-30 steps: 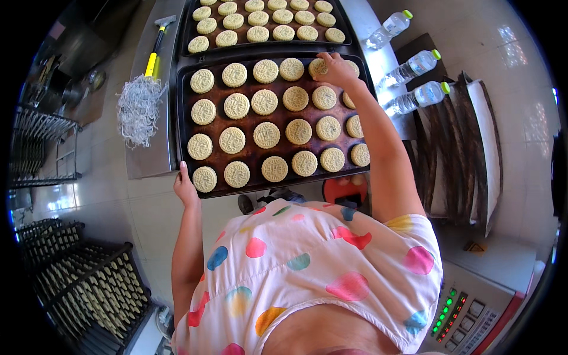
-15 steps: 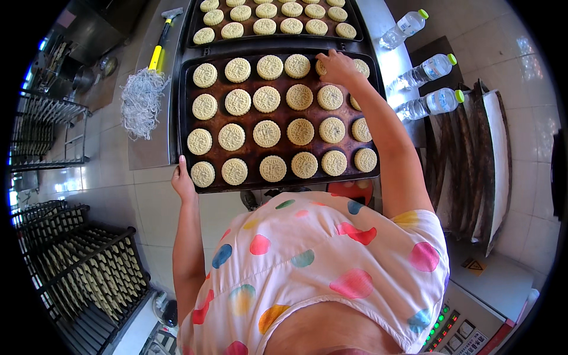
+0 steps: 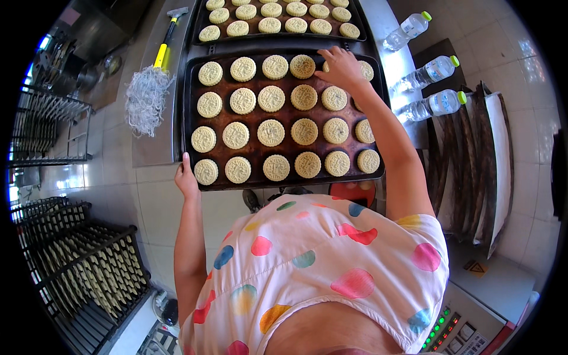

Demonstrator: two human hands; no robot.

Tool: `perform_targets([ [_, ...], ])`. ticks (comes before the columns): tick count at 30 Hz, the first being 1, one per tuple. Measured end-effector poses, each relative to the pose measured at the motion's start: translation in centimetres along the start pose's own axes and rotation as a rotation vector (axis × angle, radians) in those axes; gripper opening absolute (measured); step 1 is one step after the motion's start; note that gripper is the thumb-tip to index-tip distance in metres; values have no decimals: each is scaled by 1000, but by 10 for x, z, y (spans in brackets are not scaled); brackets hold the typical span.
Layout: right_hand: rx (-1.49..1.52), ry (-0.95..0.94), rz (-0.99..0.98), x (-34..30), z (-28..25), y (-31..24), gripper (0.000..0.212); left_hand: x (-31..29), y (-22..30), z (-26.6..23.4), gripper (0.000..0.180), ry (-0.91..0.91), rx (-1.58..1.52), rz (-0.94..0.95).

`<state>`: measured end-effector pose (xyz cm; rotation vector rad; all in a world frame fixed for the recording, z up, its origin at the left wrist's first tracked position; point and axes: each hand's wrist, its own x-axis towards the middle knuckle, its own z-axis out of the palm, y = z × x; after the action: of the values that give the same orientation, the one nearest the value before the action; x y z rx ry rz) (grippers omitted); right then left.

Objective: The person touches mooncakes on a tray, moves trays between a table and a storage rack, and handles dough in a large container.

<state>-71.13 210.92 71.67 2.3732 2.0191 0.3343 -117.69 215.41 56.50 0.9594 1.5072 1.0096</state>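
Round, bumpy cakes (image 3: 303, 97) lie under and beside the bent right fingers (image 3: 329, 55). Left fingers (image 3: 186, 162) touch the flat, dark tray (image 3: 257, 118). I can't tell if either grips.

cakes (image 3: 271, 133) on near tray (image 3: 254, 116); far tray (image 3: 283, 17) behind; scraper (image 3: 169, 33) left; bottles (image 3: 436, 69) right

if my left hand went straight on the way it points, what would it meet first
Most likely the baking tray: the left hand points at its near left corner and appears to touch it, though depth there is hard to judge.
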Motion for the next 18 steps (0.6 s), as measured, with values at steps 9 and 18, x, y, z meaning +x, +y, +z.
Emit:
perform_targets([
  [9,35,-200,47,31,17,-46,72,4,-4,-2,44,9,33,6],
  [18,-56,-188,-19,38,27,-50,58,0,2,0,43,2,-14,-13],
])
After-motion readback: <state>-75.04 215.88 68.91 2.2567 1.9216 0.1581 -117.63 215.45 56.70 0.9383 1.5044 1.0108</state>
